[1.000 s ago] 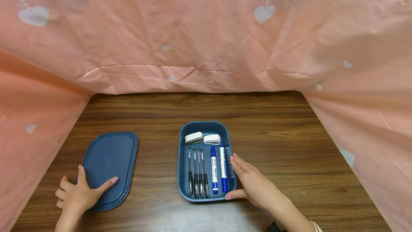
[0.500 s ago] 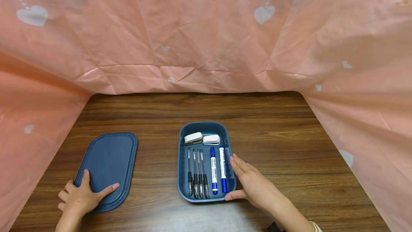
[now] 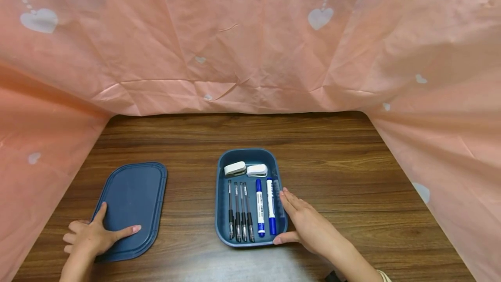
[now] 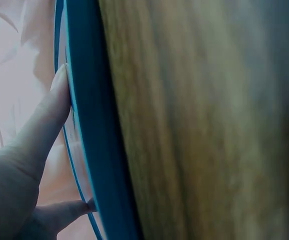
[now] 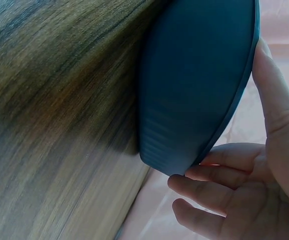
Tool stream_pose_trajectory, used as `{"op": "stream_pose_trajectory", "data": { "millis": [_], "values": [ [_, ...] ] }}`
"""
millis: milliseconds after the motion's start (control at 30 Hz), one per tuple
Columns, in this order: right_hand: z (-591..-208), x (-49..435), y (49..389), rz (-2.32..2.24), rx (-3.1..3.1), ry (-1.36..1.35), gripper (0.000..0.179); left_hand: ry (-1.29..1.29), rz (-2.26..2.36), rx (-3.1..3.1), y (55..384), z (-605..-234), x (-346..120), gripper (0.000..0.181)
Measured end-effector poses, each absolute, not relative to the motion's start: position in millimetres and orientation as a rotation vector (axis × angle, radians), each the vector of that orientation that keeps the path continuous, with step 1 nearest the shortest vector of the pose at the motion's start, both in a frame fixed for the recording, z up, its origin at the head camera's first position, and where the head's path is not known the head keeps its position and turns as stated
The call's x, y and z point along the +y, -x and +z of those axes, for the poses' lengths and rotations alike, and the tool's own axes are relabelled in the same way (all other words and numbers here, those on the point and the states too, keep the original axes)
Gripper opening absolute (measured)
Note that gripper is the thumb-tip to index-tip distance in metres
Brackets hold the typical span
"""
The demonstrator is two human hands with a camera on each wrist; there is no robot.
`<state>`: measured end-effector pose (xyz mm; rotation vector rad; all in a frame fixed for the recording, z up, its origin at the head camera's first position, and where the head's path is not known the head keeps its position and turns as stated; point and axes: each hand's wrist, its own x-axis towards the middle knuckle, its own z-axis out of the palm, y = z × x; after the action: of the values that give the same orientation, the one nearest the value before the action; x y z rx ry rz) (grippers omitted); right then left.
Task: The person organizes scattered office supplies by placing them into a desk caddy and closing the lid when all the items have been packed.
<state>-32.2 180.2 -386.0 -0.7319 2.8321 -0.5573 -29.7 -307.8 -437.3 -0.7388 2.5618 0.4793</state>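
On the left of the head view my left hand (image 3: 87,238) touches a dark blue lid (image 3: 131,199) that lies flat. Its thumb and index finger are spread over the lid, while the other fingers bend beside the lid's edge. My right hand (image 3: 309,225) rests against the near right corner of a blue rectangular box (image 3: 221,203), thumb at the near rim and straight fingers along the right side. Inside the box are several black-gripped pens (image 3: 237,217), a blue-and-white marker (image 3: 260,208), a second marker (image 3: 271,206), a white stapler (image 3: 235,168) and another small stapler (image 3: 257,169).
Everything stands on a brown wood-grain table (image 3: 325,142). Pink cloth (image 3: 250,38) printed with hearts closes off the back and both sides. Bare tabletop shows between lid and box.
My left hand has shifted slightly left, and the lid has slid a little toward me. The right hand and the box stay where they were.
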Motion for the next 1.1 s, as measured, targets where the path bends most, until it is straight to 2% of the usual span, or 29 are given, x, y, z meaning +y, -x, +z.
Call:
{"op": "stream_pose_trajectory", "data": {
  "millis": [233, 467, 767, 1100],
  "values": [
    [-384.6, 180.1, 32.0, -0.571, 2.832, 0.751, 0.098, 0.679, 0.472, 2.559, 31.5, -436.0, -312.2, 0.145],
    [-385.1, 180.1, 31.4, -0.567, 2.834, 0.746, 0.097, 0.727, 0.368, 2.658, 29.3, -429.6, -303.7, 0.148],
    [-386.3, 181.0, 31.9, -0.568, 2.842, 0.754, 0.096, 0.732, 0.314, 3.073, 13.8, -405.0, -269.7, 0.151],
    [-386.4, 181.3, 31.2, -0.563, 2.848, 0.765, 0.096, 0.714, 0.304, 3.298, 9.1, -384.6, -232.4, 0.143]
  ]
}}
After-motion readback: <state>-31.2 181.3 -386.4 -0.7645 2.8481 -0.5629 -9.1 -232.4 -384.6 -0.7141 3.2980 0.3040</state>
